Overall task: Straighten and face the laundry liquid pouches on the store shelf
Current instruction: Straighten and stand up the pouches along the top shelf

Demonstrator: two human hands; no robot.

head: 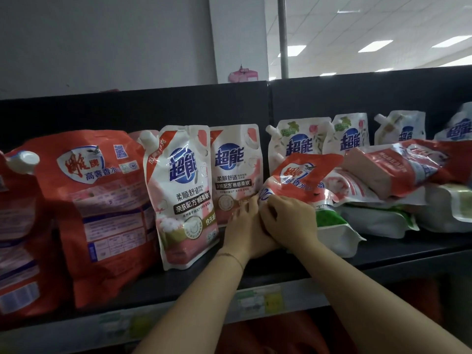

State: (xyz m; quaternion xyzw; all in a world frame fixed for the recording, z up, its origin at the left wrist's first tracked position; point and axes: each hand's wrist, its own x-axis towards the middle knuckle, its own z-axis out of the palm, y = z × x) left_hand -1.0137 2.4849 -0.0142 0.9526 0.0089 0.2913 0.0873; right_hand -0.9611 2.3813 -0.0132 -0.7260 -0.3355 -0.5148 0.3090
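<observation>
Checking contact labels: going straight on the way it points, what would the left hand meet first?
Probably the upright pink-and-white pouch next to the slumped red pouch, just beyond the left hand; depth unclear.

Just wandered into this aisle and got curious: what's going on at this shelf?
A person is tidying laundry liquid pouches on a store shelf. Their right hand grips the lower edge of a red-and-white pouch lying tilted on a heap of toppled pouches. The left hand sits at the same edge, its hold partly hidden. To the left, two pink-and-white pouches already stand upright, labels forward.
</observation>
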